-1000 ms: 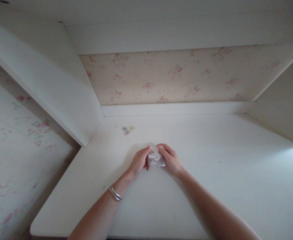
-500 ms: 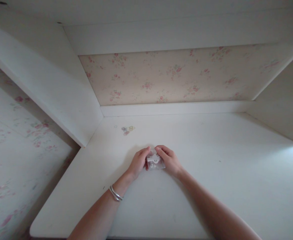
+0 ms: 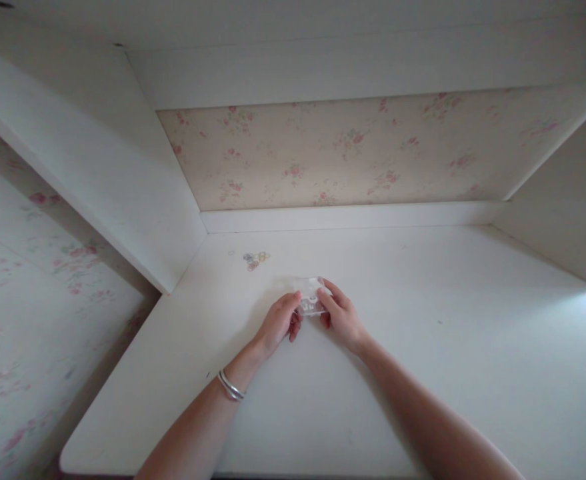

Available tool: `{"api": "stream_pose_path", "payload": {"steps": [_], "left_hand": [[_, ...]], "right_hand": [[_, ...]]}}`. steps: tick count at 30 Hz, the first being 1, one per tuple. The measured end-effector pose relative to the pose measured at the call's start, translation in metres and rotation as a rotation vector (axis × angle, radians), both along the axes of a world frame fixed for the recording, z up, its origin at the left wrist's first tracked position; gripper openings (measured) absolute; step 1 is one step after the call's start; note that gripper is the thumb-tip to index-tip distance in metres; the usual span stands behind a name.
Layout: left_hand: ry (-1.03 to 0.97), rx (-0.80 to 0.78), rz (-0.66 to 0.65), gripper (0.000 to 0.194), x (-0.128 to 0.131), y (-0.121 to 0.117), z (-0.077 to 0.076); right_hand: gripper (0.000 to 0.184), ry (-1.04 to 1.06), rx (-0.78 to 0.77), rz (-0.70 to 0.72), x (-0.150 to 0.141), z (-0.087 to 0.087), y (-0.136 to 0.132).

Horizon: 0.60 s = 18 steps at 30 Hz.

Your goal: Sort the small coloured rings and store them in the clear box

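Observation:
A small clear plastic case (image 3: 311, 305) with white shapes on or in it is held up between my two hands over the white desktop. My left hand (image 3: 281, 317) pinches its left edge, thumb on top and the other fingers curled below. Gripping the right side is my right hand (image 3: 341, 313), its thumb on the front face and fingers behind. Whether the case is rigid or a soft packet, I cannot tell. Beyond my left hand lies a small cluster of thin coloured rings (image 3: 253, 265), grey, yellow and reddish.
A single pale ring (image 3: 231, 253) lies left of the cluster. The white desktop (image 3: 423, 373) is bounded by a left side panel (image 3: 123, 173), a right panel (image 3: 567, 193) and a low back ledge (image 3: 353, 217). An overhead shelf (image 3: 323, 63) spans above.
The clear case has moved away from me and tilted, showing more of its upper part. My right hand's grip has shifted up its right side; my left hand stays nearly in place.

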State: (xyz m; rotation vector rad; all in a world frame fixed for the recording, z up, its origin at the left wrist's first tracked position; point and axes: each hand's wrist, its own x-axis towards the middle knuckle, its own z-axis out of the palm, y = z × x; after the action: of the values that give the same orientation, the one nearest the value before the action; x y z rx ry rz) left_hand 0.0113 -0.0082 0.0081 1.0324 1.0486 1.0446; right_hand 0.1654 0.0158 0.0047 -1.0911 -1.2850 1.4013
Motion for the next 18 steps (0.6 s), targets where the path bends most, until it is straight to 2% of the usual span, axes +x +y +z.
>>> {"api": "stream_pose_path", "payload": {"steps": [5,10,13,18], "left_hand": [[0.138,-0.001,-0.086,0.043,0.0002,-0.0025,0.0037],[0.094,-0.038,-0.087,0.040,0.0012,-0.0032,0.0073],[0.069,-0.050,-0.100,0.038,0.0015,-0.0029,0.0071],[0.098,-0.036,-0.099,0.043,0.0020,-0.0030,0.0055]], "right_hand": [[0.059,0.046,-0.025,-0.020,0.0010,0.0026,0.0001],[0.062,-0.020,-0.036,0.038,0.0009,0.0042,-0.0030],[0.057,-0.010,-0.015,0.038,-0.0003,0.0047,-0.0035],[0.060,-0.045,-0.010,0.017,0.0011,0.0082,-0.0028]]}}
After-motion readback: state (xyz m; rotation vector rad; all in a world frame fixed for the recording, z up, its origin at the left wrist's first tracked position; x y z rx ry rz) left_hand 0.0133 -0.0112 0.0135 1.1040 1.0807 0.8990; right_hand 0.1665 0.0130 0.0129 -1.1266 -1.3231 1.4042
